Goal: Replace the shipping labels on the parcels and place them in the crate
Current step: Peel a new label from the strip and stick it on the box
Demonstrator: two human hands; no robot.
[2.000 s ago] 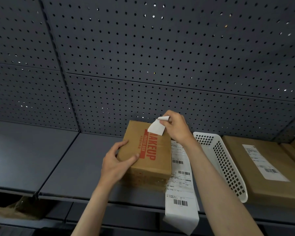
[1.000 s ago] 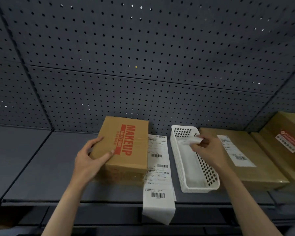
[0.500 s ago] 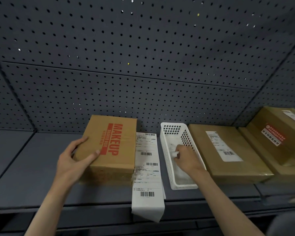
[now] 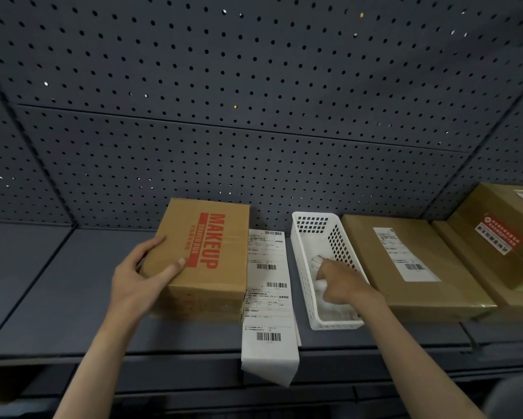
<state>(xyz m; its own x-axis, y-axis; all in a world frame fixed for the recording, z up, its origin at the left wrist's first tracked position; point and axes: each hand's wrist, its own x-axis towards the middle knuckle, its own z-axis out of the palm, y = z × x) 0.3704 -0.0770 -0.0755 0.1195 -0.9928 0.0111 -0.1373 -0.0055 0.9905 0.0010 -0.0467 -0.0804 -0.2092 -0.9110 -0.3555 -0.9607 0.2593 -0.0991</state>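
A brown cardboard parcel printed "MAKEUP" (image 4: 205, 255) lies flat on the grey shelf, its top free of any label. My left hand (image 4: 139, 279) grips its near left corner, thumb on top. A long strip of white shipping labels (image 4: 267, 297) lies just right of the parcel and hangs over the shelf's front edge. My right hand (image 4: 341, 285) reaches into the white perforated basket (image 4: 301, 276). Its index finger is stretched out onto a crumpled peeled label (image 4: 317, 261) lying inside, and nothing is pinched between the fingers.
To the right of the basket lies a flat brown parcel (image 4: 435, 297) with a white label on top. Further right are stacked brown boxes (image 4: 495, 237), one with a red sticker. A dark pegboard wall (image 4: 254, 131) backs the shelf (image 4: 57, 282).
My right hand peeled the white label off the parcel, carried it right into the basket and let it go. My left hand has stayed on the parcel. The view has shifted right.
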